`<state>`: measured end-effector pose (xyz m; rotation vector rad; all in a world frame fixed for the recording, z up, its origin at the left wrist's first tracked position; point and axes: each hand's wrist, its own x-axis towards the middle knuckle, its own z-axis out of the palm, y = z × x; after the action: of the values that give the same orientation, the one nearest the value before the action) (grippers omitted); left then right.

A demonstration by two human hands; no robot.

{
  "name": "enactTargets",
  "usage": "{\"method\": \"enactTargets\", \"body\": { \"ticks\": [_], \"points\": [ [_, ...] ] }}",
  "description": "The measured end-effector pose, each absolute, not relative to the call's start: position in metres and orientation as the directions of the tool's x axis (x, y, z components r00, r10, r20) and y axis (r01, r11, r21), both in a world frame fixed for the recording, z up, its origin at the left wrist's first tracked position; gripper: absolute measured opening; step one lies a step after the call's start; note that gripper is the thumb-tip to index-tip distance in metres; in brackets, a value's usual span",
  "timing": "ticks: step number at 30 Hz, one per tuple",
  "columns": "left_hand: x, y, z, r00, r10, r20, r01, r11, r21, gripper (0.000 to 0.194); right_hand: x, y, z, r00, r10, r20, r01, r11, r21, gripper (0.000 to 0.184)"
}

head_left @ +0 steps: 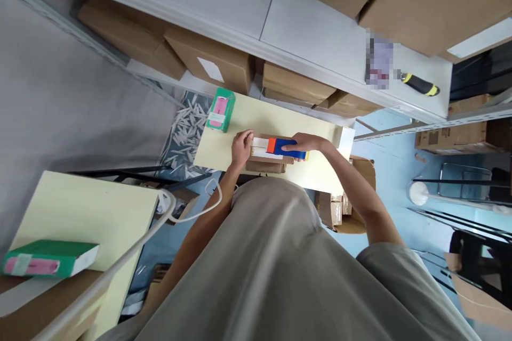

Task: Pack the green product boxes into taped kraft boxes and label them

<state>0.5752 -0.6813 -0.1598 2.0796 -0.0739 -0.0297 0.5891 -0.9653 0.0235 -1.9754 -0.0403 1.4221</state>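
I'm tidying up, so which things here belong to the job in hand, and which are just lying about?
In use, apparently:
blue-and-orange item, in the right hand
brown carton, at the left hand

Lying about, apparently:
green box, beyond the left hand
black-and-yellow handle, on the shelf

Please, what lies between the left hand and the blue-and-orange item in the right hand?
In the head view, a white surface, edged by brown cardboard, lies between the left hand and the blue-and-orange item.
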Motion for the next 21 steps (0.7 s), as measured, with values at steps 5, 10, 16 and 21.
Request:
{"method": "enactTargets", "body": {
  "ticks": [5,10,16,21],
  "points": [
    [0.577,-0.683,-0.163,0.998,-0.056,0.026,-0.050,-0.485,0.873,0.040,0.572,-1.049,0.058,0.309,0.298,-0.903,-0.449,-0.792,-0.414,0.079],
    [0.578,-0.685,-0.166,0.998,-0.051,0.041,-0.061,-0.504,0.862,0.038,0.557,-1.082,0.063,0.286,0.145,-0.947,-0.463,-0.845,-0.269,0.078],
    [0.580,-0.684,-0.162,0.997,-0.067,0.023,-0.055,-0.531,0.845,0.035,0.554,-1.046,0.030,0.340,-0.034,-0.940,-0.423,-0.898,-0.121,0.078],
    [0.579,-0.683,-0.160,0.998,-0.069,0.000,-0.038,-0.549,0.835,0.036,0.550,-1.021,0.016,0.415,-0.084,-0.906,-0.328,-0.942,-0.063,0.067]
  ]
}}
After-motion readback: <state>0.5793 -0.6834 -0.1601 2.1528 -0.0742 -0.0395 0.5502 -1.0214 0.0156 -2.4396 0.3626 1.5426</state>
